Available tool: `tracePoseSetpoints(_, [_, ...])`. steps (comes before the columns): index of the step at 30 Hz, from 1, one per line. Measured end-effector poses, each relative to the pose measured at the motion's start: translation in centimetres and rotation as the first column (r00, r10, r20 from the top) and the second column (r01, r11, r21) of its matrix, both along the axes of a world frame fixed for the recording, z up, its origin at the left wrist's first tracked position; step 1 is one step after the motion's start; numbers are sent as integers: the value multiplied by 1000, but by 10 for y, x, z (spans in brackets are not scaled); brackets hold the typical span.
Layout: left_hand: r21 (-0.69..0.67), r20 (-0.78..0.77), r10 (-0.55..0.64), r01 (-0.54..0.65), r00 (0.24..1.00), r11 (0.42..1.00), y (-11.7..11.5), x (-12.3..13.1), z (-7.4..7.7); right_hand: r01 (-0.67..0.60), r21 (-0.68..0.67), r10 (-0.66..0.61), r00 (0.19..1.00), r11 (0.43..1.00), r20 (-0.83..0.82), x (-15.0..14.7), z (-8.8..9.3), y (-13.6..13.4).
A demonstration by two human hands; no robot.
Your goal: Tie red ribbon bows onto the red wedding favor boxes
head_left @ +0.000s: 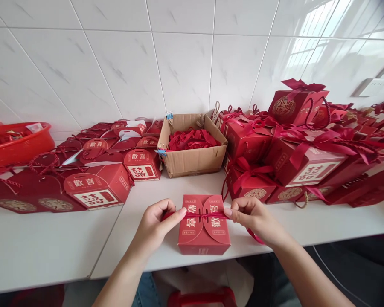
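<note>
A small red gift box [205, 234] with pale printed characters sits near the front edge of the white table, its curved top flaps folded together. Across its top runs a dark red ribbon [204, 216], drawn through the slots and crossed at the middle. My left hand [158, 219] pinches one side of the ribbon between thumb and fingers at the box's left edge. On the opposite edge, my right hand [251, 215] pinches the other side, and a loose tail hangs below it.
A cardboard box [195, 160] of loose red ribbons stands behind. Several red gift boxes [94, 185] are lined up at left, beside a red plastic basket [19, 147]. Ribbon-tied gift boxes [307, 164] are stacked at right. A tiled wall [182, 59] closes off the back.
</note>
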State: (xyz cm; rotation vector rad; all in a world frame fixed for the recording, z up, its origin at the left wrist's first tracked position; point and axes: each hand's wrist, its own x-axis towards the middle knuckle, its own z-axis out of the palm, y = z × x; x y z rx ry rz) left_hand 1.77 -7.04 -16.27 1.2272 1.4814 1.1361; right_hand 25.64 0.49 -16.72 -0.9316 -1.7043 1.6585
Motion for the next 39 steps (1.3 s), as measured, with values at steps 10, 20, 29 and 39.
tracePoseSetpoints(10, [20, 18, 9, -10, 1000, 1000, 0, 3, 0, -109, -181, 81, 984, 977, -156, 18, 4, 1])
tracePoseSetpoints(20, [252, -356, 115, -23, 927, 967, -1, 6, 20, -241, -123, 157, 868, 963, -470, 12, 29, -4])
tracePoseSetpoints(29, [416, -502, 131, 106, 855, 903, 1, 23, 58, -262, -34, 230, 895, 964, -384, -12, 42, -12])
tracePoseSetpoints(39, [372, -377, 53, 99, 925, 923, 9, 49, 68, -230, -31, 210, 929, 973, -304, -17, 44, -16])
